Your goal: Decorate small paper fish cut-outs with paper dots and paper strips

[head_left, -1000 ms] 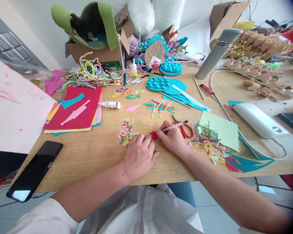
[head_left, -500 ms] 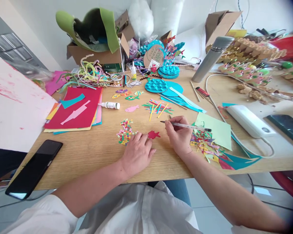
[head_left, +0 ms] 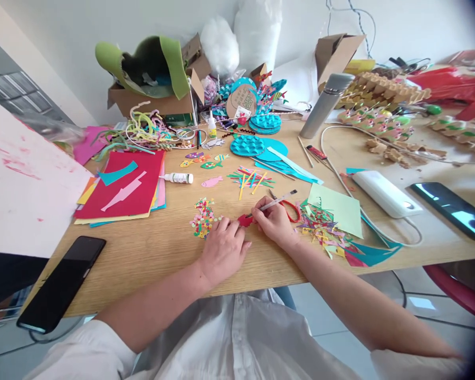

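Note:
My right hand (head_left: 275, 222) is closed around a clear-barrelled pen (head_left: 276, 199), its tip down at a small red paper fish (head_left: 244, 220). The fish lies on the wooden table, partly hidden by my fingers. Flat on the table, my left hand (head_left: 224, 250) rests with its fingertips at the fish's left edge. Just beyond those fingers is a pile of colourful paper dots (head_left: 202, 219). Red-handled scissors (head_left: 292, 210) lie behind my right hand. Farther back are a pink paper fish (head_left: 212, 182) and several decorated paper fish (head_left: 211, 165).
Thin paper strips (head_left: 249, 180) and a white glue bottle (head_left: 179, 178) lie beyond my hands. Paper scraps (head_left: 320, 224) spread on the right, near a white power bank (head_left: 386, 193). Red paper sheets (head_left: 130, 195) and a black phone (head_left: 61, 285) are on the left. A grey flask (head_left: 326, 105) stands behind.
My right hand has moved left with the pen, bringing its tip onto the red fish. The scissors' red handle now shows. My left hand stays in place while the view has shifted slightly.

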The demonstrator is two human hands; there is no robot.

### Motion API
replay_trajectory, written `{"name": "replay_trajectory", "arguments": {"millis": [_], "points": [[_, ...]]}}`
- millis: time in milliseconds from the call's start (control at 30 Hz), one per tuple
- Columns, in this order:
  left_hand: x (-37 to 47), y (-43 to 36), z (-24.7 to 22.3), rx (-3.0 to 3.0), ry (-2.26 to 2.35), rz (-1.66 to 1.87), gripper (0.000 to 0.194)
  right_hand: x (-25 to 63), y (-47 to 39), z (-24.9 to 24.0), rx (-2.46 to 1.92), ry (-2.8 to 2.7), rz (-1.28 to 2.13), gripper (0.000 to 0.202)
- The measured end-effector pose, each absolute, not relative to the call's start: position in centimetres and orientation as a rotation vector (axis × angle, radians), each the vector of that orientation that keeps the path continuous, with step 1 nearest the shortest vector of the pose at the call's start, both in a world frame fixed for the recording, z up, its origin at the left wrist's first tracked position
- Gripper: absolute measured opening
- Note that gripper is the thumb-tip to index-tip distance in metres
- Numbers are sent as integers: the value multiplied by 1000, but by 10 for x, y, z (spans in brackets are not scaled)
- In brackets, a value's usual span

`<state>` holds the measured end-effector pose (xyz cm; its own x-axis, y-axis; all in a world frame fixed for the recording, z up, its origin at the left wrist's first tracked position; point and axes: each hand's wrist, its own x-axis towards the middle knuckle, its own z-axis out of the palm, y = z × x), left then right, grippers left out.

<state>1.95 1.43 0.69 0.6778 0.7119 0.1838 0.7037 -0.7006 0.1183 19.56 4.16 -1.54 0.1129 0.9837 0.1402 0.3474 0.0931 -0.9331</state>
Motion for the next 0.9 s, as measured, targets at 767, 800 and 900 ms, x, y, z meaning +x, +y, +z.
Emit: {"name": "replay_trajectory", "arguments": {"millis": [767,800,900], "points": [[22,15,6,2842,1195,298,27,192,42,-10,-1550,-1551,790,16],[22,15,6,2843,1195,301,27,192,43,-10,-1548,-1553,786,16],[21,14,5,2844,1204,311,25,192,43,-10,-1549,-1563,776,16]]}}
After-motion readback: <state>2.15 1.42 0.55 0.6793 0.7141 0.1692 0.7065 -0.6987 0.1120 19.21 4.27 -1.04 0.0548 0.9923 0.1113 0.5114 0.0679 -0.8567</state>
